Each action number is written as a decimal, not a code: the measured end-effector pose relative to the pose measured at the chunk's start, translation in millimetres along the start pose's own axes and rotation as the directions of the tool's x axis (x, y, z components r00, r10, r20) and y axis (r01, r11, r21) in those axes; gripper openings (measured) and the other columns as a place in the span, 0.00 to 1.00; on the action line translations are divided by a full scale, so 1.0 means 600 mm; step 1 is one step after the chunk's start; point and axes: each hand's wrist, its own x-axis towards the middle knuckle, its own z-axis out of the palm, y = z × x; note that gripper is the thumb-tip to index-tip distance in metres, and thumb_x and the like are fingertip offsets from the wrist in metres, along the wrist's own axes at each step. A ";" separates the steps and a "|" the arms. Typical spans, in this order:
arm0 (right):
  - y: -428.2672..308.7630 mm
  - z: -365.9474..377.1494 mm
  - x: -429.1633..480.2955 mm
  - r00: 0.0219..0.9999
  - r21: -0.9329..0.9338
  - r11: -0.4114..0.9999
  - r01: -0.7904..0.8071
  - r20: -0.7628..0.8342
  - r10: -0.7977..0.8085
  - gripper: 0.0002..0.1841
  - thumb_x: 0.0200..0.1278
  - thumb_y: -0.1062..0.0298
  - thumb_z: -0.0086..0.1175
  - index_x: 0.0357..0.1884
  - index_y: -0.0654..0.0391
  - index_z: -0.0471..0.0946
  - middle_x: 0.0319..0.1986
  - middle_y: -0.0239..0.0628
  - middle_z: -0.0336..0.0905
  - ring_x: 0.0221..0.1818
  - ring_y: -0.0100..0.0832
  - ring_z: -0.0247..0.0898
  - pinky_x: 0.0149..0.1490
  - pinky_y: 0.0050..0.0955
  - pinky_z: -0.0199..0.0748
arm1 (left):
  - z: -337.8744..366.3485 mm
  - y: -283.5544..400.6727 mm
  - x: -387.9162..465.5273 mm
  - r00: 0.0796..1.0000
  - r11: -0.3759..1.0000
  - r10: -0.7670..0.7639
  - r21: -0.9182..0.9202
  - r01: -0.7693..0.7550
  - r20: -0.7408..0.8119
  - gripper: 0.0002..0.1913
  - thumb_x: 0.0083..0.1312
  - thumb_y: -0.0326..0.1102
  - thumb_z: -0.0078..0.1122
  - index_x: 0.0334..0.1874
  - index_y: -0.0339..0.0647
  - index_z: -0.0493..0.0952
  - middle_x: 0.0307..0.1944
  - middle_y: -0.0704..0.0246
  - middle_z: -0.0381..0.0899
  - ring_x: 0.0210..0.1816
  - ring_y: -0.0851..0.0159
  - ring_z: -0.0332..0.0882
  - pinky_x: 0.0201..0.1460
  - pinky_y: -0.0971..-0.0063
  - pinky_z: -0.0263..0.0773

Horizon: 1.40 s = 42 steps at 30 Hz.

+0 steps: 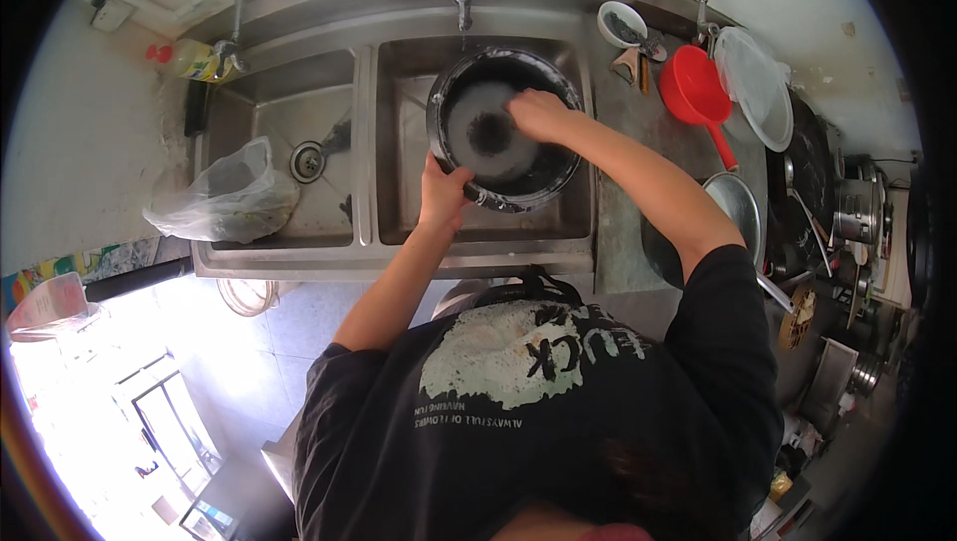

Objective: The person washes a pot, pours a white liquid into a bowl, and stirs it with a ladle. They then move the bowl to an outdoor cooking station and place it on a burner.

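Observation:
A round dark pot [486, 204] sits tilted over the right basin [400, 216] of a steel double sink, with white suds on its rim and walls. Cloudy greyish liquid [467, 118] lies inside it around a dark patch. My left hand [445, 193] grips the pot's near left rim, thumb on top. Inside the pot, by its right wall, is my right hand [542, 115] with curled fingers; whether they hold something is hidden. Above the pot's far side hangs a tap [463, 6].
In the left basin [314, 219] lies a translucent plastic bag [232, 193] near the drain [307, 161]. A yellow-labelled bottle [194, 61] stands behind. On the right counter [620, 242] are a white bowl [622, 23], a red dipper [694, 88], a white basin [770, 118] and a metal pan [736, 204].

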 end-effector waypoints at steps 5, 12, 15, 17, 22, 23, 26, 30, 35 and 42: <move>0.015 0.046 -0.058 0.984 -0.352 0.936 0.010 -0.165 -0.072 0.08 0.47 0.67 0.52 0.27 0.56 0.82 0.34 0.40 0.78 0.45 0.37 0.71 0.45 0.34 0.71 | 0.027 0.033 -0.031 0.988 0.990 0.139 -0.019 -0.137 0.074 0.29 0.51 0.16 0.49 0.59 0.34 0.63 0.46 0.64 0.74 0.44 0.67 0.75 0.41 0.75 0.74; -0.010 -0.013 -0.107 0.972 0.292 0.933 -0.210 0.168 0.166 0.11 0.54 0.72 0.48 0.37 0.60 0.80 0.43 0.48 0.78 0.47 0.46 0.76 0.51 0.42 0.73 | 0.097 0.064 -0.047 0.908 0.943 0.317 0.010 -0.332 0.276 0.29 0.51 0.15 0.47 0.59 0.32 0.63 0.48 0.65 0.74 0.49 0.68 0.71 0.54 0.79 0.64; 0.017 -0.057 -0.153 0.942 -0.004 0.946 -0.323 -0.104 0.321 0.13 0.54 0.71 0.50 0.42 0.57 0.80 0.42 0.47 0.79 0.47 0.46 0.76 0.50 0.42 0.74 | 0.138 0.079 -0.045 0.851 0.906 0.383 0.035 -0.423 0.359 0.29 0.52 0.15 0.47 0.59 0.33 0.63 0.46 0.66 0.74 0.46 0.70 0.71 0.50 0.79 0.67; 0.044 -0.094 -0.193 0.903 -0.190 0.893 -0.407 -0.231 0.362 0.12 0.54 0.72 0.51 0.39 0.57 0.81 0.43 0.48 0.79 0.50 0.44 0.75 0.51 0.41 0.73 | 0.168 0.086 -0.044 0.833 0.908 0.381 0.008 -0.419 0.402 0.28 0.52 0.15 0.48 0.59 0.35 0.63 0.44 0.67 0.74 0.42 0.72 0.71 0.44 0.80 0.68; 0.048 -0.162 -0.284 0.892 0.381 0.838 -0.390 -0.067 0.446 0.15 0.55 0.73 0.50 0.44 0.60 0.80 0.41 0.50 0.79 0.47 0.46 0.75 0.53 0.36 0.70 | 0.266 0.083 -0.061 0.810 0.937 0.330 -0.066 -0.342 0.485 0.26 0.52 0.16 0.49 0.56 0.37 0.64 0.38 0.70 0.74 0.34 0.75 0.71 0.30 0.82 0.66; 0.043 -0.173 -0.299 0.900 0.451 0.821 -0.351 -0.081 0.429 0.16 0.56 0.74 0.49 0.46 0.61 0.79 0.41 0.50 0.79 0.46 0.48 0.75 0.52 0.36 0.70 | 0.288 0.080 -0.065 0.795 0.935 0.339 -0.090 -0.342 0.504 0.26 0.52 0.16 0.49 0.56 0.37 0.64 0.38 0.70 0.74 0.35 0.75 0.71 0.30 0.82 0.67; 0.019 -0.179 -0.356 0.837 0.622 0.757 -0.199 -0.294 0.462 0.20 0.54 0.77 0.47 0.50 0.60 0.77 0.41 0.52 0.79 0.44 0.49 0.75 0.50 0.36 0.70 | 0.359 0.059 -0.078 0.754 0.919 0.390 -0.181 -0.350 0.529 0.27 0.52 0.16 0.49 0.58 0.37 0.63 0.41 0.68 0.74 0.36 0.74 0.71 0.31 0.82 0.66; -0.007 -0.136 -0.445 0.662 0.399 0.904 -0.151 -0.638 0.393 0.28 0.51 0.81 0.42 0.60 0.63 0.66 0.55 0.53 0.70 0.56 0.50 0.67 0.59 0.43 0.65 | 0.434 0.025 -0.107 0.728 0.898 0.433 -0.183 -0.401 0.531 0.23 0.53 0.14 0.48 0.52 0.38 0.64 0.40 0.67 0.74 0.37 0.69 0.77 0.32 0.76 0.76; 0.063 -0.088 -0.611 0.678 -0.072 0.834 -0.547 -0.622 0.391 0.26 0.54 0.76 0.44 0.60 0.63 0.67 0.60 0.47 0.66 0.65 0.41 0.59 0.69 0.45 0.52 | 0.502 -0.025 -0.152 0.666 0.875 0.470 -0.204 -0.440 0.579 0.25 0.53 0.14 0.48 0.55 0.38 0.64 0.46 0.68 0.75 0.44 0.69 0.75 0.42 0.75 0.74; 0.115 -0.050 -0.669 0.746 0.065 0.842 -0.535 -0.433 0.507 0.32 0.49 0.78 0.49 0.62 0.63 0.64 0.62 0.46 0.65 0.68 0.40 0.55 0.71 0.45 0.47 | 0.560 -0.096 -0.195 0.640 0.859 0.470 -0.147 -0.491 0.607 0.36 0.51 0.12 0.46 0.67 0.33 0.57 0.54 0.63 0.71 0.53 0.68 0.69 0.56 0.79 0.63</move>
